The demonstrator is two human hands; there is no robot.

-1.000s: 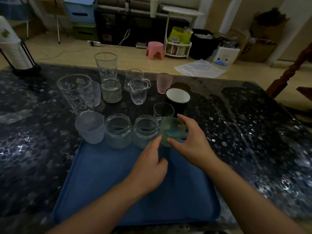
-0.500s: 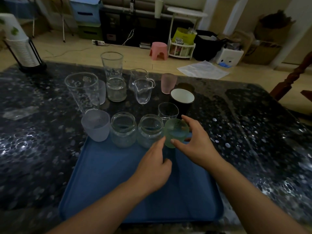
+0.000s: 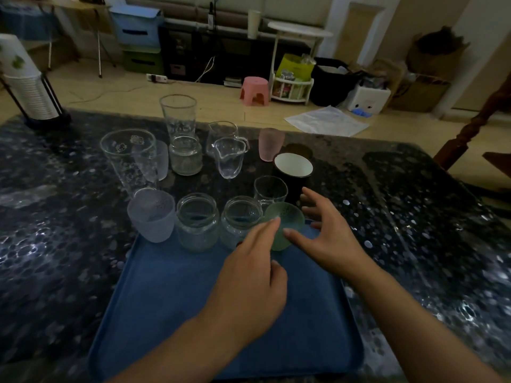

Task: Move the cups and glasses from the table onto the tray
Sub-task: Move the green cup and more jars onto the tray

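Observation:
A blue tray (image 3: 193, 299) lies on the dark speckled table in front of me. Along its far edge stand a frosted cup (image 3: 152, 217), two clear jars (image 3: 197, 221) (image 3: 242, 217) and a green cup (image 3: 289, 217). My left hand (image 3: 249, 286) rests over the tray, its index fingertip touching the green cup. My right hand (image 3: 326, 236) hovers right of that cup with fingers spread, holding nothing. Behind, on the table, are a small clear mug (image 3: 270, 189), a black cup (image 3: 293, 168), a pink cup (image 3: 270, 143), a glass pitcher (image 3: 229, 157) and a tall glass (image 3: 178, 114).
A wide printed glass (image 3: 128, 156) and another jar (image 3: 185, 156) stand at the back left of the group. A stack of paper cups in a holder (image 3: 25, 87) sits at the table's far left corner. A wooden chair (image 3: 475, 125) stands at the right.
My right hand has let go of the green cup and spread its fingers; the cup now stands on the tray's far edge. My left index finger has stayed against it.

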